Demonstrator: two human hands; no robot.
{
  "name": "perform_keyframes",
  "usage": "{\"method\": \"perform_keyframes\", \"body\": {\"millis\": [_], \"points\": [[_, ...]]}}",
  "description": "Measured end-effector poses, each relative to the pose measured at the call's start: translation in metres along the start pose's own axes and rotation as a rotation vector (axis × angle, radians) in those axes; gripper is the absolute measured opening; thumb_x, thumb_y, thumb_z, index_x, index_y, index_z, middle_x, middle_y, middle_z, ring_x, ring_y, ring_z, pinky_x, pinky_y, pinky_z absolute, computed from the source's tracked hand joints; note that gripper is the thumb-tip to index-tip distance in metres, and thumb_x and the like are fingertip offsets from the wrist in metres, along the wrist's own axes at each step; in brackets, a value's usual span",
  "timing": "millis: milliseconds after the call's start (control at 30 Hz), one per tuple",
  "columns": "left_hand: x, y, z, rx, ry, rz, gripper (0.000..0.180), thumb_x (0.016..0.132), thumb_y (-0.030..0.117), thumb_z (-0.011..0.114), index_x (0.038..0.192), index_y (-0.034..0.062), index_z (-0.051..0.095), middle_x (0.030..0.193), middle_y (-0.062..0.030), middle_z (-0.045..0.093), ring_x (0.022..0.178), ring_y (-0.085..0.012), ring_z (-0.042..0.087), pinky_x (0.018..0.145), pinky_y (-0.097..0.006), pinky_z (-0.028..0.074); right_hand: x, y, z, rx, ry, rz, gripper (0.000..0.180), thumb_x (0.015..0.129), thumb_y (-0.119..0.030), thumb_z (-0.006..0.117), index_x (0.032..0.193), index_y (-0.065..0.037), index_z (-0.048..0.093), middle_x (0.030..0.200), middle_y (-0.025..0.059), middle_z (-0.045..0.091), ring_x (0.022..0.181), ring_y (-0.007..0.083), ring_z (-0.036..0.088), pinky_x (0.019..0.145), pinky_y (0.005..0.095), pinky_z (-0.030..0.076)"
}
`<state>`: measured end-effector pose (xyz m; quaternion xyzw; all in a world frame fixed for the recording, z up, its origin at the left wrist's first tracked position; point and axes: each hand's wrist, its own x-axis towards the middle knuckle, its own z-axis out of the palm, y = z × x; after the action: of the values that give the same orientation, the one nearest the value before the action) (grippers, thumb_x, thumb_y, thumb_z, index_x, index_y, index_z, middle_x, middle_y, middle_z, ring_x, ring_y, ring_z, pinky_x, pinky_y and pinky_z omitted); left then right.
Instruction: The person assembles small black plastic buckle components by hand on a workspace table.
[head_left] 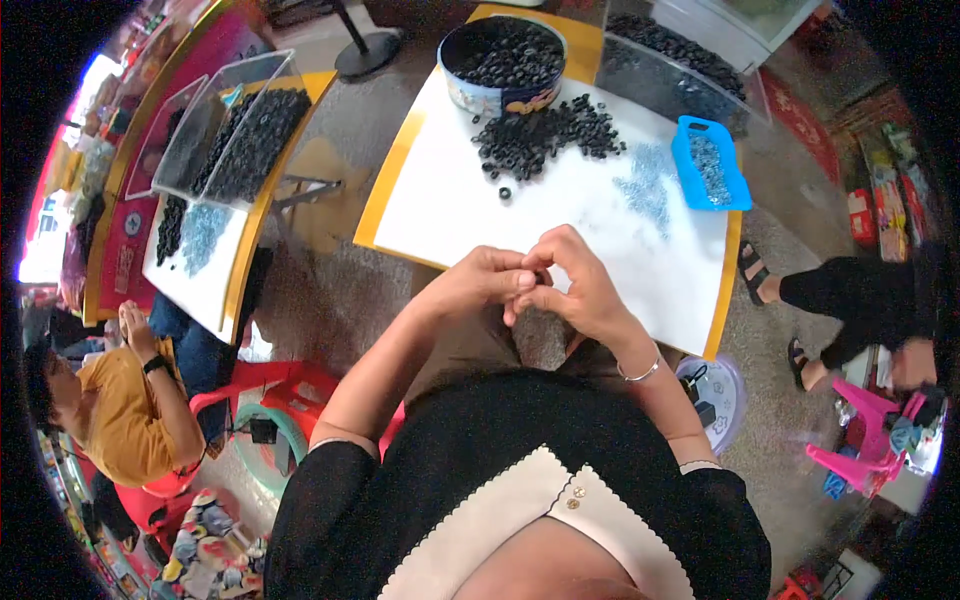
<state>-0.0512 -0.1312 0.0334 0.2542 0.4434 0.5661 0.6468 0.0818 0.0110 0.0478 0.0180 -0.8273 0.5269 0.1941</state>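
Here, centre frame: left hand and right hand meet, fingertips pinched on a small black ring | above the white table's near edge | black ring pile upper centre.

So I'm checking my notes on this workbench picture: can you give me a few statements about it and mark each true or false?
1. The left hand and right hand meet fingertip to fingertip over the near edge of the white table. True.
2. The round tin at the far end is empty. False: it is full of small black rings.
3. A loose heap of black rings lies on the table beside the tin. True.
4. The blue tray sits on the left side of the table. False: it is at the right edge.
5. The right wrist wears a thin bracelet. True.
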Motion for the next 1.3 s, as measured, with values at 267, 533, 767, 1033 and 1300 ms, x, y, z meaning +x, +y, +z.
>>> {"method": "perform_keyframes", "body": {"millis": [267, 533, 767, 1033, 1300], "points": [[0.002, -0.009, 0.038, -0.182, 0.194, 0.170, 0.034, 0.093, 0.037, 0.056, 0.101, 0.0036, 0.059, 0.069, 0.0043, 0.048, 0.054, -0.0045, 0.040, 0.047, -0.018, 0.029, -0.014, -0.005, 0.012, 0.367, 0.141, 0.102, 0.021, 0.084, -0.013, 0.065, 0.102, -0.004, 0.059, 0.108, 0.0053, 0.050, 0.089, 0.0127, 0.049, 0.080, 0.0267, 0.042], [0.014, -0.012, 0.046, -0.277, 0.290, 0.217, 0.037, 0.092, 0.040, 0.056, 0.105, 0.0048, 0.058, 0.071, 0.0056, 0.046, 0.057, -0.0044, 0.037, 0.049, -0.019, 0.028, -0.009, -0.013, 0.009, 0.159, 0.302, 0.008, 0.027, 0.086, -0.019, 0.064, 0.107, -0.003, 0.060, 0.107, 0.0104, 0.055, 0.094, 0.0208, 0.054, 0.084, 0.0319, 0.044], [0.010, 0.005, 0.040, -0.243, 0.163, 0.273, 0.059, 0.091, 0.048, 0.052, 0.127, 0.0011, 0.049, 0.091, -0.0031, 0.055, 0.065, -0.0072, 0.044, 0.051, -0.021, 0.035, 0.036, 0.007, -0.065, -0.318, 0.323, -0.094, 0.016, 0.085, -0.011, 0.061, 0.101, -0.006, 0.062, 0.098, 0.0066, 0.060, 0.090, 0.0179, 0.059, 0.083, 0.0305, 0.045], [0.015, -0.007, 0.020, -0.186, 0.357, 0.118, 0.035, 0.096, 0.030, 0.048, 0.111, -0.0001, 0.056, 0.089, -0.0027, 0.057, 0.064, -0.0067, 0.045, 0.054, -0.021, 0.037, 0.173, 0.142, -0.293, -1.191, 0.615, -0.134, 0.025, 0.088, -0.023, 0.053, 0.104, -0.008, 0.064, 0.097, 0.0150, 0.065, 0.094, 0.0355, 0.058, 0.083, 0.0428, 0.045], [0.015, -0.012, -0.020, -0.151, 0.610, 0.102, 0.021, 0.093, 0.019, 0.054, 0.103, 0.0013, 0.060, 0.081, -0.0013, 0.057, 0.062, -0.0059, 0.049, 0.054, -0.019, 0.040, 0.118, 0.074, -0.090, -0.618, 0.229, -0.269, 0.016, 0.076, -0.010, 0.063, 0.092, -0.006, 0.064, 0.089, 0.0116, 0.060, 0.087, 0.0301, 0.056, 0.080, 0.0399, 0.044]]}}
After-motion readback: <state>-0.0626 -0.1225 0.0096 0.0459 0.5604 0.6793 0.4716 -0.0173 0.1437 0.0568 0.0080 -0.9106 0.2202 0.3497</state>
